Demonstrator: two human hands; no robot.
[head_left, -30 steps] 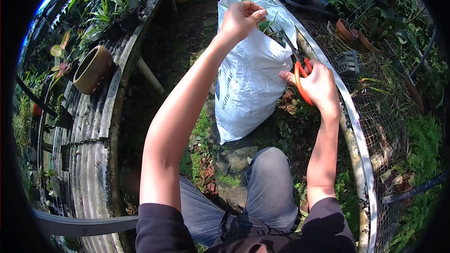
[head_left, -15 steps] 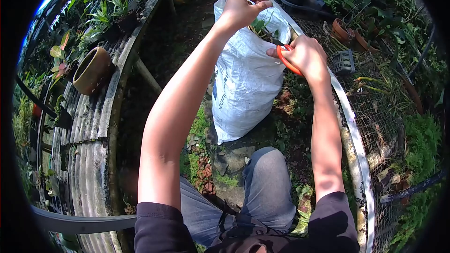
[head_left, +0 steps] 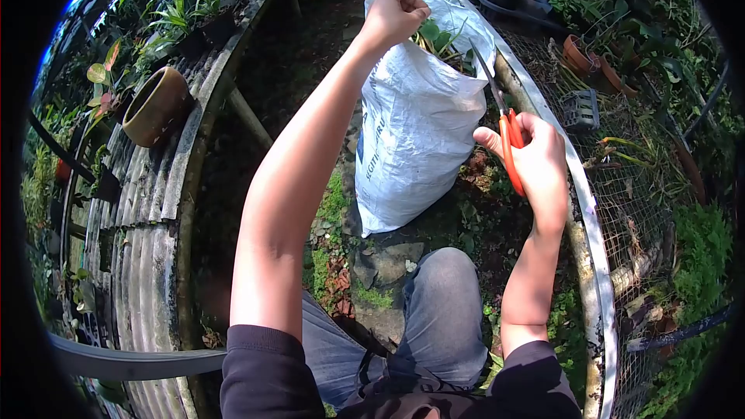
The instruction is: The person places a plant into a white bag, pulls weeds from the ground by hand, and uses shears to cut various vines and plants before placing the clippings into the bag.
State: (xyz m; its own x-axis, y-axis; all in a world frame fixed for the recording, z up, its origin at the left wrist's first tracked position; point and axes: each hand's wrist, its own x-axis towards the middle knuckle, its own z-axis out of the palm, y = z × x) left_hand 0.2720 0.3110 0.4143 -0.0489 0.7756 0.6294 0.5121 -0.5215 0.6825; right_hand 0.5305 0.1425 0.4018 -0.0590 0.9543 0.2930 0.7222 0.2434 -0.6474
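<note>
Diagonally, the scissors [head_left: 510, 143] gripped in the right hand [head_left: 541, 159] point far-left at the sack [head_left: 415, 132] mouth's right side, opposite the left hand [head_left: 394, 17], pinched closed, contents unclear.

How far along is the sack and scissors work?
Done: the white sack has greenery showing in its mouth.
In hand: scissors in the right hand; the left hand is pinched above the sack, any load too small to tell.
Left: probably more cutting, as the scissors are out and the sack's mouth is open. Fill level hidden, so no percentage.
</note>
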